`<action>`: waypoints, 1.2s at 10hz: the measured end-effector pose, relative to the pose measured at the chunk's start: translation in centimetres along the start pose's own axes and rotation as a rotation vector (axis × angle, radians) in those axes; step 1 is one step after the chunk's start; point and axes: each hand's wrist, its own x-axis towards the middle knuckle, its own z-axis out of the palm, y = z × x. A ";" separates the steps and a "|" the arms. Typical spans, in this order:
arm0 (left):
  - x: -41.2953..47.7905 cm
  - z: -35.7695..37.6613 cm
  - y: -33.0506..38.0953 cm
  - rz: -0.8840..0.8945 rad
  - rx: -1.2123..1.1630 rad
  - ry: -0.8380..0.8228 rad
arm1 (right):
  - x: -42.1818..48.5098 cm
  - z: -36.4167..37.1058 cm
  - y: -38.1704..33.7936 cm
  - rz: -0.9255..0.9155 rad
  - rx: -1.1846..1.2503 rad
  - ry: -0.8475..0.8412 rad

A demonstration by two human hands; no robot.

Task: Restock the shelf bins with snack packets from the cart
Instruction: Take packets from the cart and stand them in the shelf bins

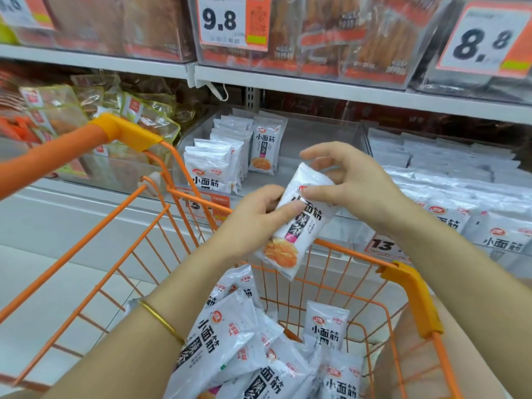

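We hold one packet (299, 223) up over the cart's (408, 280) far rim, btwn cart and shelf. Both hands are on it: left hand (259, 214) pinches its left edge, thumb on the printed face and fingers behind; right hand (345, 180) grips the top corner w/ thumb and lower fingers, index lifted free. Two-handed prob. because the pouch is slack and tilted; we judge we're squaring it upright, label forward, so it matches the row it's joining.

The bin (316, 133) straight ahead, in the shelf's mid section, is mostly bare: a short row of the same white packets stands on edge along its left wall, plus one upright packet just right of the row, faces toward the aisle. They stand like that so the label reads from the front and more fit per row. The right side of that bin is open, so that's the likely target.

The bin to the right (460, 174) looks well filled w/ the same packs, laid in overlapping rows. No need there, we'd say.

More packets (230, 335) lie loose in the cart's near end, piled any which way, some face up, some leaning on the wire side. Plenty left, so the restock is at an early-to-mid stage by our reckoning.

Next: reach fwd over the rim, set the pack on its bottom edge beside the row.
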 end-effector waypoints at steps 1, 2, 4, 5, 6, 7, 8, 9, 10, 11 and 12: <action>0.3 -0.5 0.0 -0.017 -0.107 0.146 | 0.2 1.1 0.7 0.223 0.243 0.076; 0.6 -0.9 0.0 -0.005 -0.162 0.288 | -0.4 2.5 1.1 0.347 0.153 -0.199; 0.8 -1.3 -0.4 0.038 -0.077 0.371 | 1.1 3.1 1.5 0.321 0.143 -0.221; 0.9 -2.1 -1.8 0.150 0.480 0.427 | 4.2 2.3 2.7 0.389 0.258 -0.077; 0.9 -2.6 -3.7 0.197 0.963 0.320 | 8.9 2.7 4.5 0.410 0.193 0.058; 0.7 -2.3 -4.9 0.124 1.130 0.213 | 13.3 4.6 7.0 0.442 0.051 0.080; 0.8 -2.3 -4.9 0.102 1.209 0.207 | 16.2 6.6 9.2 0.474 -0.101 0.052; 1.0 -2.3 -5.3 0.131 1.300 0.268 | 18.3 8.0 10.8 0.463 -0.207 0.050; 1.0 -2.1 -5.5 0.140 1.313 0.288 | 20.1 8.7 11.7 0.449 -0.292 0.101; 1.2 -2.0 -5.7 0.146 1.322 0.293 | 21.5 9.4 11.9 0.417 -0.398 0.130; 1.3 -2.1 -5.9 0.158 1.331 0.304 | 22.3 10.2 12.5 0.438 -0.420 0.170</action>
